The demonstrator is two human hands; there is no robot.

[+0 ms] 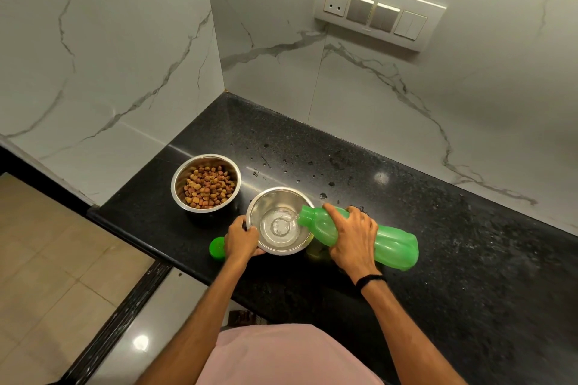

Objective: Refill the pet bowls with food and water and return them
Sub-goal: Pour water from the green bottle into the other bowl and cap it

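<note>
Fingers of the right hand are clamped around the middle of a green bottle, which is tipped nearly level with its open mouth over the rim of a steel water bowl; its base points away to the right. Clear water runs from the mouth and pools shallowly in the bottom of that bowl. On the bowl's other side, the left hand grips the near-left rim, thumb on the edge and the rest curled under the outer wall. Just left of that hand, partly hidden by it, a green cap lies on the black tabletop. Behind and to the left, close to the water bowl but apart from it, stands a second steel bowl holding brown kibble. Water drops speckle the tabletop beyond both bowls.
</note>
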